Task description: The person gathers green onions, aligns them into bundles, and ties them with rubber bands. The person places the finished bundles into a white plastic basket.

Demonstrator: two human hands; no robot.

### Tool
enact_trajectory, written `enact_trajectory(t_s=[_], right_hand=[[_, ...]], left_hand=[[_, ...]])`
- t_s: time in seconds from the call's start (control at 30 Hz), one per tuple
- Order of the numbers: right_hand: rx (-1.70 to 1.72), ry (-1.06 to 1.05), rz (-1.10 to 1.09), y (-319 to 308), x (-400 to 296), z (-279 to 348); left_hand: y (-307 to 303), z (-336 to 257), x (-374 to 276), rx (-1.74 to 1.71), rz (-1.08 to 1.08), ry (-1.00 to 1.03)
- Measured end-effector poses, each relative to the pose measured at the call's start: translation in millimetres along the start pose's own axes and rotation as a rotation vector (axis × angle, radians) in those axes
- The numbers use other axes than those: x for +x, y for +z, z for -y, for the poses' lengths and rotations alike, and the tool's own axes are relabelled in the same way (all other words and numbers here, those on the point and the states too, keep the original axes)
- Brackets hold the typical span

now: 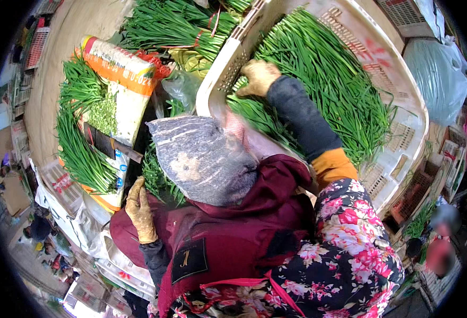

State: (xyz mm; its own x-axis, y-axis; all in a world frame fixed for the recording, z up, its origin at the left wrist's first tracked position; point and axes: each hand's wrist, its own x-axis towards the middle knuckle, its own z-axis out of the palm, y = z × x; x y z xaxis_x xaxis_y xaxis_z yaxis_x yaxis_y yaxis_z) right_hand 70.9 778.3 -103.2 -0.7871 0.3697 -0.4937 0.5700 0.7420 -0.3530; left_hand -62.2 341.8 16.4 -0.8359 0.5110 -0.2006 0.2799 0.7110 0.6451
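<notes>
My gloved right hand (pixel 259 77) reaches into a white plastic crate (pixel 207 89). Its thumb and fingers are around the pale cut ends of a bunch of garlic chives (pixel 253 109); whether they grip it is unclear. A large heap of garlic chives (pixel 321 75) fills the crate beyond. My left hand (pixel 141 212), also gloved, is at the lower left with fingers extended and nothing visible in it. Just above it, a dark-bladed knife (pixel 104 143) lies across a printed sack (pixel 128 115). Chives (pixel 84 159) and chopped chive ends (pixel 102 115) lie on that sack.
Chive bundles tied with red bands (pixel 189 31) are beyond the crate's left wall. A grey cap brim (pixel 201 159) hides the centre. Loose greens (pixel 156 175) lie beneath it. A full clear plastic bag (pixel 434 79) stands to the right. Other people are blurred at the lower right.
</notes>
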Motion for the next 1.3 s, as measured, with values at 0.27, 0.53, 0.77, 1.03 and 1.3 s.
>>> enact_trajectory(t_s=[0.27, 0.53, 0.77, 1.03, 1.3], right_hand=[[-0.233, 0.013, -0.508, 96, 17, 42], [-0.282, 0.087, -0.291, 87, 15, 48], [0.488, -0.297, -0.350, 48, -36, -20], [0.786, -0.455, -0.405, -5, -106, -86], [1.001, -0.341, -0.419, -2, -133, -90]], left_hand=[[3, 14, 3, -0.097, 0.081, -0.026], [4, 2, 32, -0.194, 0.120, -0.044], [12, -128, 56, -0.100, -0.047, 0.197], [135, -282, 64, -0.084, 0.446, 0.429], [272, -234, 61, 0.253, 0.418, 0.533]])
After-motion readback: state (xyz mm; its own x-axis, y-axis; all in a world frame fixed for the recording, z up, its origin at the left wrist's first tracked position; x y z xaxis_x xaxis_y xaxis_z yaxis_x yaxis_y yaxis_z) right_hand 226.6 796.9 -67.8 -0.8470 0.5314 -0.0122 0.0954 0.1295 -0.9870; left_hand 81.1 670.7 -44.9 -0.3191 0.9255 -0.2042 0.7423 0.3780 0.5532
